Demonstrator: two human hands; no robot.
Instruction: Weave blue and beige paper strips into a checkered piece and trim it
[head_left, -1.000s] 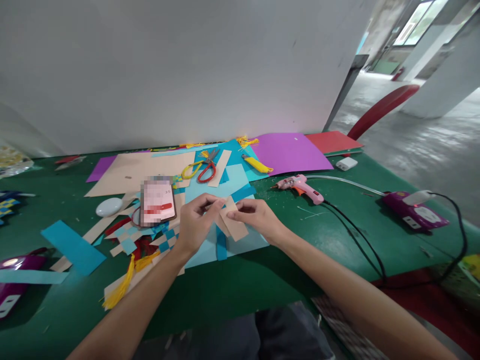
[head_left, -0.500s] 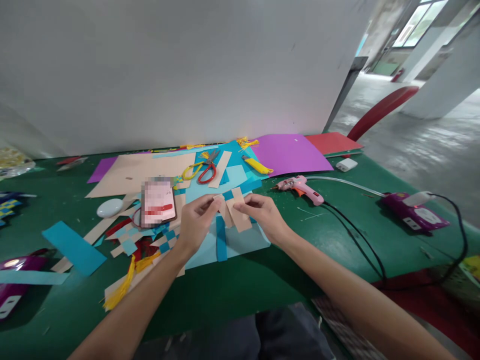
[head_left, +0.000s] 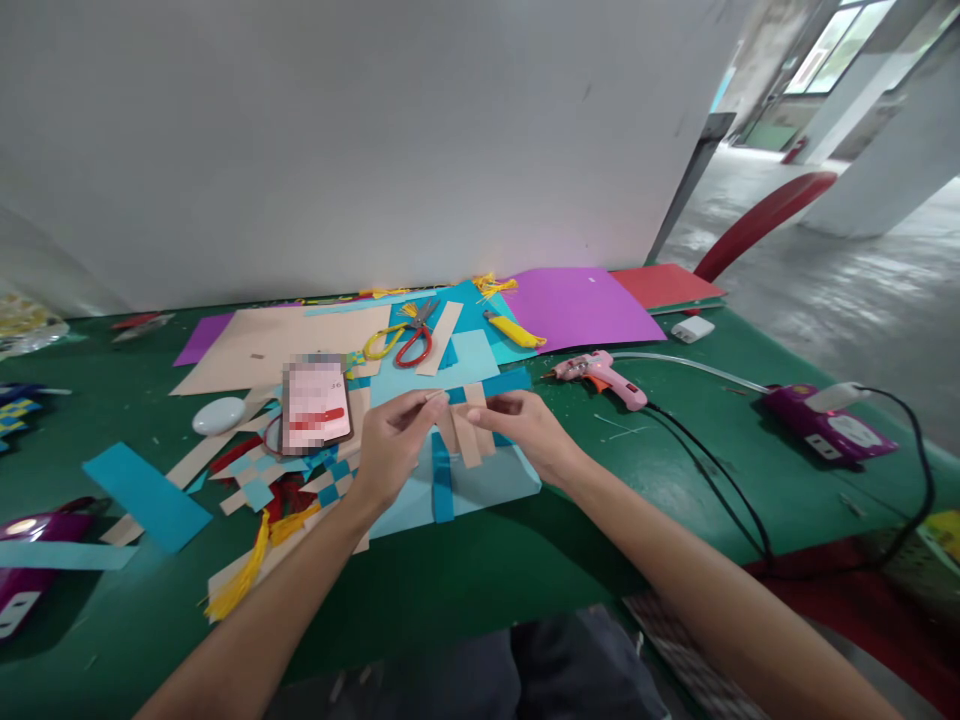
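Between my hands are beige paper strips (head_left: 466,440) crossing a blue paper strip (head_left: 504,381). My left hand (head_left: 394,440) is closed, thumb and fingers pinching the left end of the strips. My right hand (head_left: 536,425) is closed too, its thumb pressing on a beige strip with the fingers behind. Another blue strip (head_left: 442,485) hangs down below them, over a light blue sheet (head_left: 487,490). Beyond my hands lie scissors (head_left: 415,345) with one yellow and one red handle, and a yellow utility knife (head_left: 517,331).
To the right, a pink glue gun (head_left: 607,380) lies wired to a purple power strip (head_left: 829,425). A phone (head_left: 319,405), woven paper scraps (head_left: 251,475) and a yellow tassel (head_left: 247,580) are on the left. A purple sheet (head_left: 581,305) lies at the back, before a grey panel (head_left: 375,140).
The beige strips have shifted: the right-hand ones now stand closer together and more upright, partly overlapping. My right thumb has moved slightly left and down; my left hand stays nearly still.
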